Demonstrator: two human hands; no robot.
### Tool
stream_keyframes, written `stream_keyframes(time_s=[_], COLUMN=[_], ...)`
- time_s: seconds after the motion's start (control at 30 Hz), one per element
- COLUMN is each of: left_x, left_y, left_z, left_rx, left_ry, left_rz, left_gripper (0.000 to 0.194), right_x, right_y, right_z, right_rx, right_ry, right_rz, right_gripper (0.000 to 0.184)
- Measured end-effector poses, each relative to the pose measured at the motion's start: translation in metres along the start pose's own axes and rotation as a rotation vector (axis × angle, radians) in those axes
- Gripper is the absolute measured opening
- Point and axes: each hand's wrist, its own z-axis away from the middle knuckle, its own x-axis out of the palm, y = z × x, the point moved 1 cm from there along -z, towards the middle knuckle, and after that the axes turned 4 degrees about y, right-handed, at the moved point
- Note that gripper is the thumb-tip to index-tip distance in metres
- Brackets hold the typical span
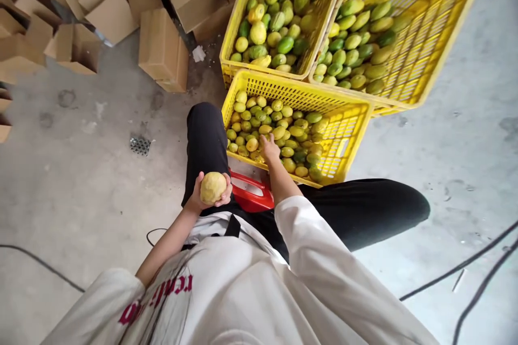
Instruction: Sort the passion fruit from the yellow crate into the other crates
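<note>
The left hand [196,198] grips a yellow fruit [213,187], cupped between thumb and fingers, just outside the crate [358,142] near its near left corner; the right hand [270,150] reaches over the near edge among piled fruits [288,151], its grip unclear

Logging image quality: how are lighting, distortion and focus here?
Head view: soft, bright light on the floor at right, deep shadow by the cardboard boxes at top; apparent wide-angle stretch splays the upper-right crate; the fruit in the left hand looks fairly clear.
</note>
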Motion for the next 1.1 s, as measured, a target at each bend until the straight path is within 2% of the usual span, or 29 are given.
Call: stream_keyframes(time_s=[0.23,0.33,0.47,0.53,0.63,0.67,0.7,0.8,0.87,1.0,1.1], left_x=[0.006,0.005,0.009,0.017,0.037,0.044,0.052,0.073,0.081,0.083,0.078], left_y=[-0.008,-0.007,-0.001,0.004,0.013,0.017,0.021,0.03,0.032,0.026,0.02], left_z=[-0.009,-0.013,-0.018,-0.024,-0.039,-0.047,-0.055,-0.081,-0.095,-0.105,-0.103], left_rx=[0.057,0.083,0.118,0.124,0.121,0.128,0.13,0.108,0.097,0.074,0.051], left_ry=[-0.036,-0.042,0.029,0.032,-0.025,-0.03,-0.028,0.022,0.07,0.159,0.239], left_rz=[-0.006,-0.014,-0.004,-0.007,0.004,0.013,0.017,0.02,0.034,0.108,0.179], left_gripper=[0.078,0.075,0.066,0.062,0.06,0.06,0.06,0.055,0.051,0.053,0.052], right_x=[-0.006,-0.003,-0.007,-0.015,-0.038,-0.049,-0.06,-0.087,-0.094,-0.079,-0.067], right_y=[0.013,0.019,0.03,0.034,0.037,0.036,0.035,0.029,0.028,0.033,0.037], right_z=[0.017,0.018,0.016,0.015,0.016,0.018,0.022,0.043,0.068,0.128,0.159], right_rx=[0.149,0.228,0.303,0.304,0.278,0.248,0.17,-0.061,-0.083,-0.029,-0.044], right_ry=[0.024,0.042,0.111,0.157,0.226,0.252,0.284,0.245,0.194,0.075,0.01], right_rz=[-0.079,-0.191,-0.414,-0.537,-0.721,-0.813,-0.996,-1.427,-1.622,-2.098,-2.261], right_gripper=[0.048,0.037,0.031,0.033,0.043,0.045,0.047,0.046,0.04,0.036,0.03])
